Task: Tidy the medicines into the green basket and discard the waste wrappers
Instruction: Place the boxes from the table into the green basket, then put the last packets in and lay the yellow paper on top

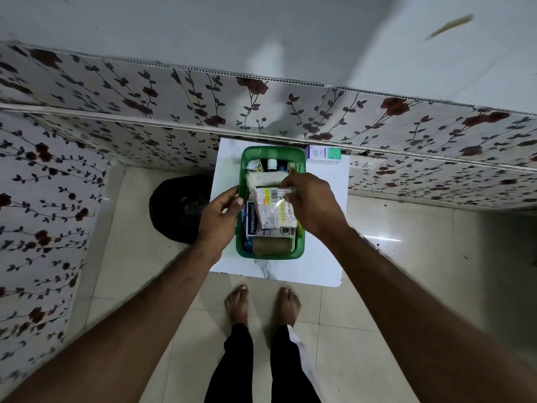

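Note:
The green basket (272, 152) stands on a small white table (322, 242), filled with medicines: a Hansaplast box (251, 219), a small bottle (272, 163), a cotton roll (263, 179), a brown bandage roll (271, 245). My right hand (311, 205) hovers over the basket, fingers pinched on a clear-wrapped medicine packet (274, 207) lying on top. Against the basket's left rim rests my left hand (219, 216), fingers curled around the edge. A white-and-green medicine box (324, 154) lies on the table beside the basket's far right corner.
A dark round bin (177, 207) sits on the floor left of the table. Flower-patterned wall panels (87, 158) close in behind and to the left. My bare feet (261, 306) stand on pale floor tiles just before the table's front edge.

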